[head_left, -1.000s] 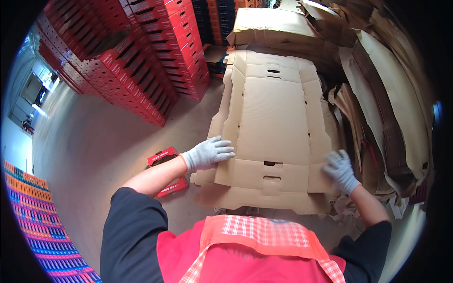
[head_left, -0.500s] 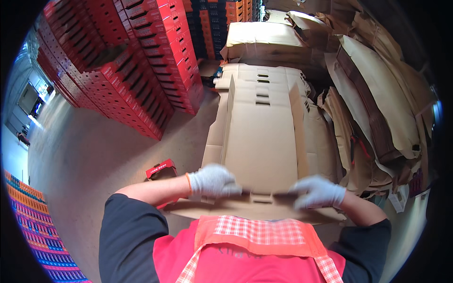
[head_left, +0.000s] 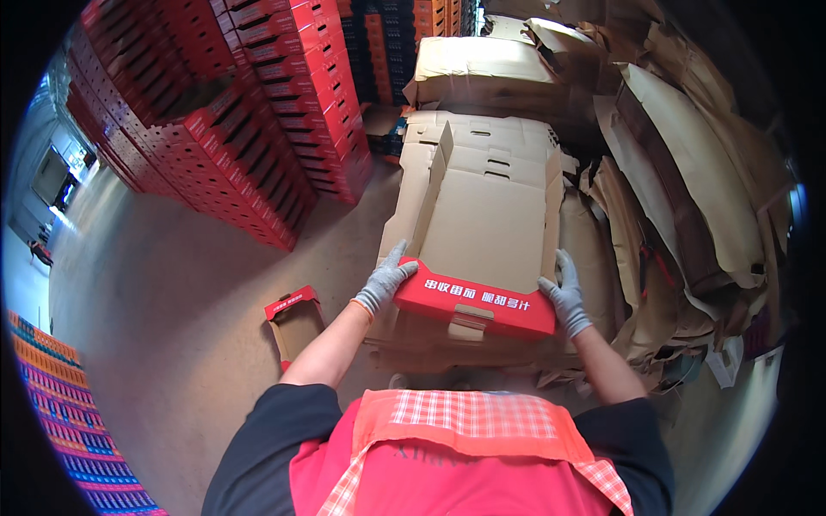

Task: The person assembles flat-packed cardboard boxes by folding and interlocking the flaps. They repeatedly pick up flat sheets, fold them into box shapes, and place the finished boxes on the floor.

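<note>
A partly folded cardboard tray box [head_left: 486, 228] lies in front of me on flat cardboard [head_left: 417, 348]. Both its side walls stand up, and its near end is folded into a red wall with white print. Its far end lies flat, with slots in it. My left hand [head_left: 385, 279], in a grey glove, is closed on the near left corner. Gloved likewise, my right hand [head_left: 564, 297] grips the near right corner, thumb toward the red wall. Some of the fingers are hidden behind the cardboard.
Tall stacks of red boxes [head_left: 232, 146] rise at the left. One small red box [head_left: 294, 322] is on the floor beside my left arm. Paper-wrapped bundles [head_left: 688, 172] lean along the right, with another bundle [head_left: 486, 62] at the back. Colourful stacked boxes [head_left: 73, 413] stand at lower left.
The near end has gone from a flat flap to an upright wall with its red face showing. My hands have moved up and outward from that flap to the two near corners.
</note>
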Motion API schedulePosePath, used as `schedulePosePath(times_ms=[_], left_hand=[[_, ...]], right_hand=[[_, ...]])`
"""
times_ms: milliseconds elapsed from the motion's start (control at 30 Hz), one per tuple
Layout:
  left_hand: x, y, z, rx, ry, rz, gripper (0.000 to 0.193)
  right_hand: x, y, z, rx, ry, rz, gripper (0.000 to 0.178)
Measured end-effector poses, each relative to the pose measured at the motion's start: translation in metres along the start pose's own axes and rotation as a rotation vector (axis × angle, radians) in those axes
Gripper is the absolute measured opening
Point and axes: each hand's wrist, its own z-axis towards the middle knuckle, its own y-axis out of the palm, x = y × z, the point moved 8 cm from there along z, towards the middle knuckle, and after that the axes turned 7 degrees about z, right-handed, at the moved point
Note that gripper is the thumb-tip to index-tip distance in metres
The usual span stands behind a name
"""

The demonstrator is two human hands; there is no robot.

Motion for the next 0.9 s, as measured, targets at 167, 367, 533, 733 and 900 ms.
schedulePosePath(times_ms=[167,367,533,733,900], left_hand=[[-0.011,0.051,-0.01,-0.037,-0.297,-1.186,0.073],[0.019,0.115,-0.052,-0.043,-0.552,-1.683,0.026],[0.054,0.208,-0.078,-0.643,-0.613,-1.595,0.024],[0.088,0.11,-0.093,-0.442,0.015,-0.34,0.046],[0.269,-0.026,-0.105,0.334,0.957,0.553,0.1]], right_hand=[[0.038,0.001,0.009,0.025,0.564,0.939,0.055],[-0.164,-0.069,0.05,-0.207,0.077,0.513,0.077],[-0.326,-0.032,0.02,-0.247,-0.566,-0.313,0.066],[-0.313,0.03,0.043,-0.225,-0.537,-0.154,0.037],[-0.285,0.008,0.075,0.059,-0.434,-0.301,0.036]])
